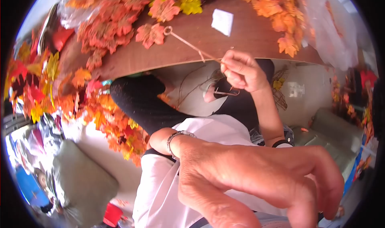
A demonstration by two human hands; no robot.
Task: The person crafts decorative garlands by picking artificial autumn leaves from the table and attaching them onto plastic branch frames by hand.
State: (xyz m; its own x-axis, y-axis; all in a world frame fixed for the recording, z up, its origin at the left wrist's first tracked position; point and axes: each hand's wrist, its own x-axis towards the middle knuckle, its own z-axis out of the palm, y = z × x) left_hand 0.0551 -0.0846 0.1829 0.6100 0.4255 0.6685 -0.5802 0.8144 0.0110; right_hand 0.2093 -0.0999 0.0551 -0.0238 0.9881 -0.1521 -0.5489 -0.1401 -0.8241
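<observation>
My right hand point(245, 70) is closed around a thin brown wire stem point(186, 42). The stem has a small round loop at its far end and a short side twig. It points up and left over the brown table point(172, 53), its loop near a reddish maple leaf point(150, 35). A bent end of wire point(227, 92) shows below the fingers. Close to the camera, my left hand point(256, 176) reaches across in front of the white shirt, fingers curved and apart. Nothing shows in it, though some fingertips run past the lower edge.
Piles of red leaves point(110, 21) and orange leaves point(280, 13) lie on the table, with a white paper piece point(222, 22) between. Clear plastic point(331, 27) is at the right. Leaf garlands point(116, 125) and a green sack point(80, 184) are at the left.
</observation>
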